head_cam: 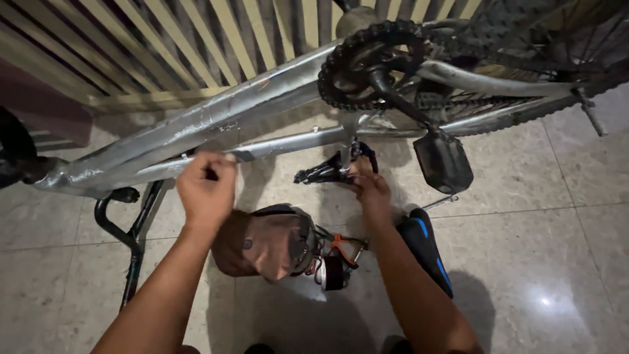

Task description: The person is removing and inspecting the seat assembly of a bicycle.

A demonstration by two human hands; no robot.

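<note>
An upside-down silver bicycle frame (pixel 196 124) spans the view, with its black chainring (pixel 367 62), crank and black pedal (pixel 443 160) at the upper right. My left hand (pixel 206 187) is closed around the thinner lower frame tube. At the seat tube, my right hand (pixel 370 187) grips a black clamp-like part (pixel 327 172). The black and blue saddle (pixel 426 246) rests on the floor under my right forearm.
A brown cap (pixel 265 242) lies on the tiled floor beside a roll of black tape (pixel 333 272) and orange-handled pliers (pixel 344 248). The black handlebar (pixel 128 236) touches the floor at left. A striped gate (pixel 196 39) stands behind, and the rear wheel (pixel 557 39) is at top right.
</note>
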